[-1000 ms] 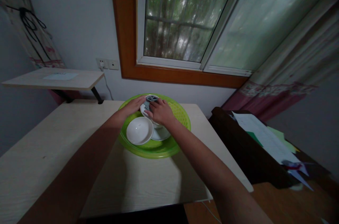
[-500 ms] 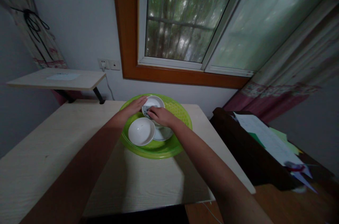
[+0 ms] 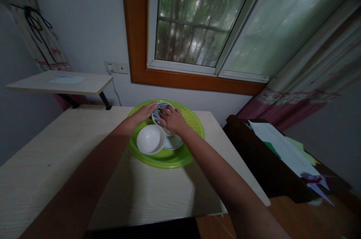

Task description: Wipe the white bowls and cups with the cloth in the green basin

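Observation:
At the back of a round green plastic basket [image 3: 146, 162], my left hand [image 3: 145, 113] grips the left rim of a white bowl [image 3: 153, 119]; its thumb is hard to make out. A grey-and-white patterned cloth [image 3: 161, 106] lies spread over the inside of this bowl. Over the cloth is my right hand [image 3: 173, 120], its fingers apart and touching it. Nearer to me, a second white bowl [image 3: 150, 140] stands in the basket, its inside bare. Beside it, partly under my right wrist, is a white dish [image 3: 173, 143].
The basket stands on a pale wooden table [image 3: 160, 190] against the wall, below a window [image 3: 197, 24]. A raised shelf [image 3: 93, 84] with a paper sheet is at the left. To the right, papers [image 3: 282, 148] lie on a dark brown piece of furniture [image 3: 254, 167].
The cloth, bunched under my right fingers before, now covers more of the bowl's inside. My right fingers have spread and moved up slightly. My left hand stays at the rim.

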